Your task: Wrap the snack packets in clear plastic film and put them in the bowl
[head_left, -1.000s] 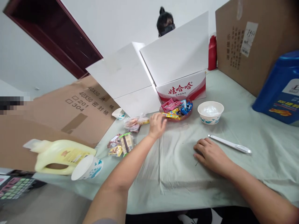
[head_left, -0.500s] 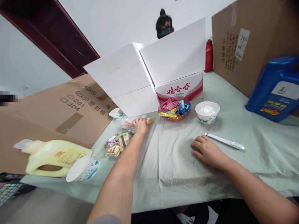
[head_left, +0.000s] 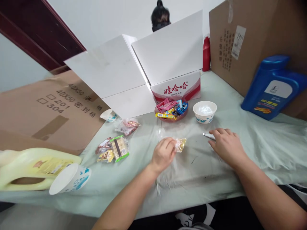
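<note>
My left hand (head_left: 164, 152) is closed on a small snack packet (head_left: 181, 145) in a clear wrapper with a gold end, over the middle of the table. My right hand (head_left: 226, 143) lies over a slim white utility knife (head_left: 208, 136), thumb and fingers around it; its tip sticks out to the left and the rest is hidden under the palm. To the left lie a pink-brown snack packet (head_left: 128, 126) and a pile of wrapped snacks, among them a green-edged packet (head_left: 120, 148). Behind the hands stand a pink bowl (head_left: 171, 119) of wrapped candy and a paper bowl (head_left: 205, 118) holding something clear.
An opened white carton (head_left: 177, 87) stands at the back, a person's head (head_left: 160, 16) behind it. Brown cardboard boxes flank both sides. At left are a yellow jug (head_left: 48, 156) and a tipped paper bowl (head_left: 76, 179); at right, a blue jug (head_left: 271, 86) and a red bottle (head_left: 206, 54).
My left hand has moved right and nearer, bringing the gold-ended packet away from the snacks. My right hand has shifted onto the utility knife. The view has turned slightly.
</note>
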The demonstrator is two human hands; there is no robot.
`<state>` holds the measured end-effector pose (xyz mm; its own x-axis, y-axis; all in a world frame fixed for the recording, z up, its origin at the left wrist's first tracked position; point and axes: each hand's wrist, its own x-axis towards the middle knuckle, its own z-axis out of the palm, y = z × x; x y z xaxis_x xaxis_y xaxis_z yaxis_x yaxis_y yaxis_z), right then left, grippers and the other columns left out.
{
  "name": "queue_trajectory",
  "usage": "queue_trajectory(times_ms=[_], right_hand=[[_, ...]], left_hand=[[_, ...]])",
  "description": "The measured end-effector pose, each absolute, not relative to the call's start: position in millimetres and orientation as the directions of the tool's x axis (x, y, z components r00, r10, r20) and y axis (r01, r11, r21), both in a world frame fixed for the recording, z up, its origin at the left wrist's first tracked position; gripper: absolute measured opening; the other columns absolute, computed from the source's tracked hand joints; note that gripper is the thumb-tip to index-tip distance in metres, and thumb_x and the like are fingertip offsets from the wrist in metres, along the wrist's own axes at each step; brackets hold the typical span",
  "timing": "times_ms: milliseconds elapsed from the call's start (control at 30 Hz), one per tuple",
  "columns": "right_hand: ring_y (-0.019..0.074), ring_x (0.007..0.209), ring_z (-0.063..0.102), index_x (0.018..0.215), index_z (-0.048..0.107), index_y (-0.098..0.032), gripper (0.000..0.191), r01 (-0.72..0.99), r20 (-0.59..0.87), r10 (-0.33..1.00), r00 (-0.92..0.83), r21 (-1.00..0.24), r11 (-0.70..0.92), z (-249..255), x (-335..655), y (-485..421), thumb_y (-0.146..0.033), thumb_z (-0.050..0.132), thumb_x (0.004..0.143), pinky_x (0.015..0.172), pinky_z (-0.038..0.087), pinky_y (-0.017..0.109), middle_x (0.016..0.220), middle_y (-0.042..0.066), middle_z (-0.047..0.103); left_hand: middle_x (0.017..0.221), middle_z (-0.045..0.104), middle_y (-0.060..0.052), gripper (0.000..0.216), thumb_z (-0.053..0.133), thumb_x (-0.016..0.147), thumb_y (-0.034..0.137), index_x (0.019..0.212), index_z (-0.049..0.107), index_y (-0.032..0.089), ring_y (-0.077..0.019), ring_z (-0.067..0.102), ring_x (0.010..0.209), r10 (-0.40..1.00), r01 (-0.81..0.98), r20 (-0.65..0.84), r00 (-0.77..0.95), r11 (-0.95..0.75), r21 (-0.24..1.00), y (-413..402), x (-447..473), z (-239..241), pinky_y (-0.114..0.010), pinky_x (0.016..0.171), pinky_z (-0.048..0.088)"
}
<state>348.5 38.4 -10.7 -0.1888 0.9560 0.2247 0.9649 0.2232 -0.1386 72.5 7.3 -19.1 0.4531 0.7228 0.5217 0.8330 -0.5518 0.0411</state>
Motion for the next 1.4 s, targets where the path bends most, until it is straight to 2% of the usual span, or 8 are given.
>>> queue_trajectory(times_ms=[233,333,467,733,1000,1200,1300,1400], right_hand=[[0.027,0.097,0.059,0.106,0.064,-0.017,0.023,0.977,0.014,0.98,-0.2,-0.078,0.201,-8,344,42,-0.014,0.047,0.09,0.073,0.039,0.034,0.106,0.013,0.065],[0.0273,0.095,0.059,0.107,0.063,-0.015,0.025,0.972,0.035,0.974,-0.223,-0.067,0.225,-12,341,44,-0.011,0.045,0.089,0.073,0.039,0.034,0.103,0.014,0.065],[0.0265,0.09,0.061,0.104,0.062,-0.014,0.024,0.955,0.073,0.961,-0.268,-0.108,0.275,-18,338,46,-0.009,0.045,0.089,0.074,0.041,0.034,0.097,0.013,0.065],[0.0211,0.094,0.059,0.11,0.057,-0.016,0.024,0.531,0.542,0.644,-0.539,-0.375,0.76,-12,311,22,-0.013,0.04,0.094,0.081,0.048,0.033,0.104,0.012,0.061],[0.018,0.079,0.06,0.101,0.065,-0.017,0.024,0.662,0.233,0.724,-0.65,-0.294,0.689,-6,324,26,-0.008,0.049,0.084,0.072,0.045,0.029,0.093,0.008,0.063],[0.0311,0.094,0.059,0.097,0.067,-0.016,0.018,0.927,0.285,0.923,-0.259,-0.196,0.321,-14,348,44,-0.019,0.052,0.088,0.08,0.045,0.043,0.096,0.014,0.066],[0.0316,0.108,0.055,0.119,0.06,-0.018,0.035,0.743,0.435,0.809,-0.395,-0.367,0.56,-16,330,33,-0.037,0.058,0.09,0.089,0.046,0.047,0.116,0.016,0.061],[0.0305,0.117,0.051,0.138,0.045,-0.019,0.066,0.495,0.489,0.643,-0.59,-0.41,0.766,-16,303,17,-0.043,0.069,0.081,0.096,0.046,0.048,0.136,0.017,0.05]], left_hand=[[0.125,0.057,-0.012,0.049,0.071,0.076,0.052,0.115,0.058,0.024,-0.0348,0.045,0.127,0.497,0.796,0.771,0.399,-0.605,-0.022,-8,82,-25,-0.053,0.105,0.037],[0.145,0.036,-0.018,0.081,0.074,0.07,0.06,0.134,0.041,0.023,-0.04,0.031,0.137,0.574,0.879,0.811,0.112,-0.438,0.188,-5,67,-23,-0.059,0.106,0.034],[0.143,0.037,-0.022,0.088,0.067,0.081,0.053,0.147,0.018,0.022,-0.0294,0.055,0.117,0.793,0.814,0.606,-0.061,-0.312,0.491,-6,63,-28,-0.047,0.092,0.05],[0.105,0.07,-0.007,0.022,0.058,0.086,0.014,0.107,0.064,0.019,-0.0243,0.061,0.109,0.572,0.64,0.538,0.62,-0.765,0.076,-28,93,-25,-0.04,0.094,0.053],[0.103,0.068,-0.007,0.023,0.061,0.084,0.011,0.105,0.062,0.019,-0.0221,0.063,0.103,0.573,0.669,0.643,0.507,-0.733,0.125,-25,91,-30,-0.039,0.093,0.054],[0.146,0.041,-0.017,0.07,0.069,0.082,0.035,0.142,0.036,0.023,-0.0312,0.048,0.128,0.837,0.778,0.526,0.148,-0.427,0.461,-14,81,-36,-0.046,0.094,0.052],[0.148,0.039,-0.017,0.081,0.071,0.079,0.04,0.147,0.029,0.024,-0.03,0.048,0.128,0.94,0.667,0.342,0.003,-0.256,0.699,-9,75,-39,-0.042,0.093,0.051],[0.132,0.056,-0.012,0.061,0.069,0.081,0.037,0.136,0.047,0.022,-0.0256,0.057,0.118,0.971,0.525,0.235,0.035,-0.218,0.823,-7,73,-35,-0.039,0.096,0.048]])
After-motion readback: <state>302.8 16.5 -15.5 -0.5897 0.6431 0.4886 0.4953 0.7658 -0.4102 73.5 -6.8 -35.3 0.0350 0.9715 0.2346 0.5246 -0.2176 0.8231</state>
